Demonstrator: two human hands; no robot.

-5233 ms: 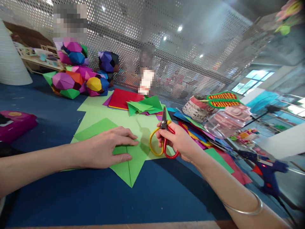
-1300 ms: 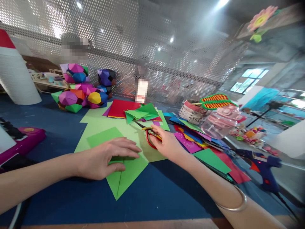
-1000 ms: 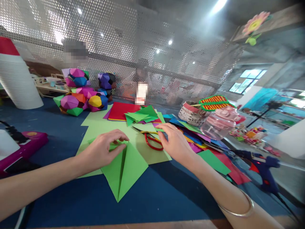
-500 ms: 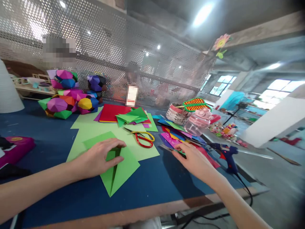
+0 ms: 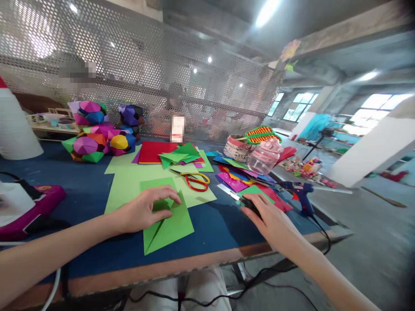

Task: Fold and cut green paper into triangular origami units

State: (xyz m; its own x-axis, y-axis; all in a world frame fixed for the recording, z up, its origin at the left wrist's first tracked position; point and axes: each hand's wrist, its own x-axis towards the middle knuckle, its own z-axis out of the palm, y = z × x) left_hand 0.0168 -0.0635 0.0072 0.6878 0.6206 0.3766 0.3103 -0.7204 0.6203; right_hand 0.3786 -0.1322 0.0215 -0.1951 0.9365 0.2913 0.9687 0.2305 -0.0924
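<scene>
My left hand [image 5: 145,209] rests on a folded green paper sheet [image 5: 177,224]. Its thumb and forefinger are bent with a gap between them, and its other fingers are partly hidden. A slit between folds runs toward the sheet's near corner. My right hand [image 5: 264,216] has its fingers closed around the black handle of a utility knife [image 5: 228,191], whose pale blade points left and away from me, close over the table. Scissors [image 5: 196,181] with red and yellow handles lie between the hands on light green paper [image 5: 126,190].
Red paper [image 5: 152,152] and green folded pieces [image 5: 183,155] lie farther back. Coloured sheets [image 5: 233,181], a clear bottle [image 5: 264,157] and a blue glue gun [image 5: 303,196] are at right. Paper balls [image 5: 89,147] and a magenta device [image 5: 48,205] stand left. A perforated screen [image 5: 207,95] rises behind.
My right hand has closed around the knife's handle, and the knife has shifted slightly. The green folded sheet has turned under my left hand. The camera view has shifted a little.
</scene>
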